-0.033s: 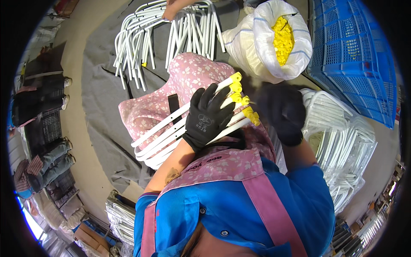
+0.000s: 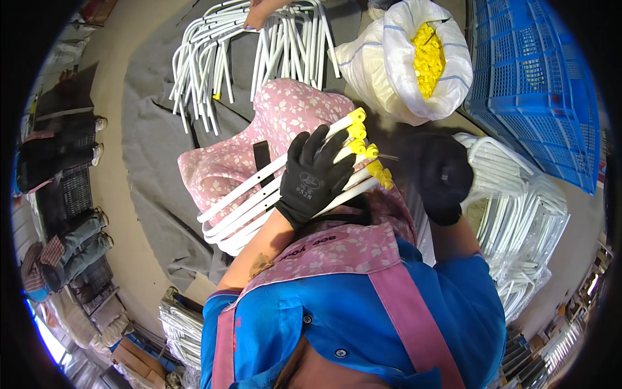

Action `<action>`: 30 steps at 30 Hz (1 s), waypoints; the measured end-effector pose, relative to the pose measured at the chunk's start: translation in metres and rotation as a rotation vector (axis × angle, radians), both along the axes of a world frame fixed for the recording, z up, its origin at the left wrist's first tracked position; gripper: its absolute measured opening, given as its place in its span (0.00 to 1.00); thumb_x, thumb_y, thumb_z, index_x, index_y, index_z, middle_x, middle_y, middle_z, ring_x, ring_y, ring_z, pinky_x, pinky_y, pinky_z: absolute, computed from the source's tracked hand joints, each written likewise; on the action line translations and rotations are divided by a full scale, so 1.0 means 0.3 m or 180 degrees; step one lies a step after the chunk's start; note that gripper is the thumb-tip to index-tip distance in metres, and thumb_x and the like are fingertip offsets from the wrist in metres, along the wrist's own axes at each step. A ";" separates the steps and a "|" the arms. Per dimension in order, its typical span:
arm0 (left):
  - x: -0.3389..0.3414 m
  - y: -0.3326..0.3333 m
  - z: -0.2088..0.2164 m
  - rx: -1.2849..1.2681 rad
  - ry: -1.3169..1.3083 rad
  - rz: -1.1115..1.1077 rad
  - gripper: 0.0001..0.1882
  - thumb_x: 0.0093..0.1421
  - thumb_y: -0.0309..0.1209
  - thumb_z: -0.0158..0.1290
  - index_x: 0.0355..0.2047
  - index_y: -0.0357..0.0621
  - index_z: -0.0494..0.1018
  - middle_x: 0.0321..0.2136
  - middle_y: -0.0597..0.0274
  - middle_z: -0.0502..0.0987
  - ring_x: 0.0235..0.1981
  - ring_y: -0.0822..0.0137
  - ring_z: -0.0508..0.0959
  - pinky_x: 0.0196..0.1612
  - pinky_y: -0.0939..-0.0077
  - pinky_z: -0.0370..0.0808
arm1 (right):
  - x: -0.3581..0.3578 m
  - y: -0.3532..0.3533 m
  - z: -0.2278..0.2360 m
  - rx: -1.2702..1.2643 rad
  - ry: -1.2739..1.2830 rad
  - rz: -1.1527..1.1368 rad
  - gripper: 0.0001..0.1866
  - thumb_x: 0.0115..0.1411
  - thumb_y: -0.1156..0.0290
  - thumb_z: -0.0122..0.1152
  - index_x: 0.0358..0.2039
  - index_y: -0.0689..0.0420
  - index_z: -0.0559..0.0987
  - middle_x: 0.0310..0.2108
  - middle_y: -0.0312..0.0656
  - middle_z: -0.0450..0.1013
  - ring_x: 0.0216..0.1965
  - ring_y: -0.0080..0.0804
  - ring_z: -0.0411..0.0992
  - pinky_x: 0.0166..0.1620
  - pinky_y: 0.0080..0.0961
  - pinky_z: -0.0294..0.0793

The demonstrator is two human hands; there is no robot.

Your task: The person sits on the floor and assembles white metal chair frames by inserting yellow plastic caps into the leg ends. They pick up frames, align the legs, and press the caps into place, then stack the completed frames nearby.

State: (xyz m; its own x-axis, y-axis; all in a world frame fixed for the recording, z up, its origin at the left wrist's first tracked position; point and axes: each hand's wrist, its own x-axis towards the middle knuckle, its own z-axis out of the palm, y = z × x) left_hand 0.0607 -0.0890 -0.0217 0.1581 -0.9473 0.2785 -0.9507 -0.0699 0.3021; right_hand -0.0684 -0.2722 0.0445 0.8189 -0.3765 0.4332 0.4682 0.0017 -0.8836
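- Counting in the head view: two hands in black gloves, left (image 2: 315,175) and right (image 2: 444,175), plus one bare co-worker's hand (image 2: 260,13) at the top.
- Yellow plastic end caps (image 2: 357,131): about six visible, clustered on the upper-right ends of the lap tubes. Some overlap, so the count is loose.
- Bent white metal tubes (image 2: 243,188): at least three, lying slantwise across one pink apron with white flowers (image 2: 220,162). Exact number hidden under the left glove.
- One white woven sack with blue stripes (image 2: 369,65), open, with loose yellow plastic pieces (image 2: 427,61) inside, too many to count.
- One heap of bent white tubes (image 2: 316,58) on dark grey cloth (image 2: 152,129); co-worker's hand touching its top.
- Blue lattice plastic crates (image 2: 512,65) at upper right; number unclear.
- Left hand: back upward, fingers parted and slightly bent over the lap tubes, pointing toward the caps. Cannot tell whether fingertips grip underneath. Forearm slants up from lower left.
- Right hand: raised just right of the caps, elbow bent, motion-blurred. One thin metal shaft (image 2: 389,157) runs from its side toward a cap; finger closure and hold cannot be told.
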 end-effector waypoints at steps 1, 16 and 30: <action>0.000 0.001 -0.001 -0.0007 -0.0031 -0.0023 0.13 0.54 0.40 0.59 0.40 0.55 0.79 0.58 0.60 0.69 0.63 0.50 0.61 0.61 0.51 0.59 | -0.040 0.012 -0.016 0.0296 0.0048 -0.0046 0.24 0.65 0.56 0.43 0.12 0.52 0.65 0.13 0.40 0.65 0.15 0.35 0.61 0.24 0.33 0.59; -0.005 -0.004 0.004 -0.0093 0.0079 0.0051 0.13 0.55 0.39 0.59 0.40 0.54 0.79 0.57 0.60 0.70 0.61 0.50 0.64 0.61 0.52 0.60 | -0.145 0.133 -0.096 -0.0646 0.0173 -0.0620 0.19 0.59 0.61 0.55 0.15 0.57 0.67 0.17 0.41 0.68 0.19 0.37 0.66 0.26 0.30 0.64; -0.012 -0.013 0.010 -0.0210 -0.0143 0.0017 0.16 0.54 0.39 0.59 0.43 0.54 0.79 0.58 0.59 0.70 0.59 0.48 0.65 0.58 0.52 0.61 | -0.175 0.117 -0.104 -0.0699 -0.0064 -0.0551 0.15 0.65 0.67 0.48 0.22 0.58 0.72 0.22 0.42 0.71 0.22 0.36 0.68 0.27 0.32 0.65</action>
State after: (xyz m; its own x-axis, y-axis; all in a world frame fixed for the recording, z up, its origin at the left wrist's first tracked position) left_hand 0.0573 -0.0929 -0.0188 0.1489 -0.9259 0.3471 -0.9631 -0.0562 0.2632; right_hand -0.1210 -0.2372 0.0134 0.7409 -0.4055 0.5353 0.4622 -0.2703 -0.8445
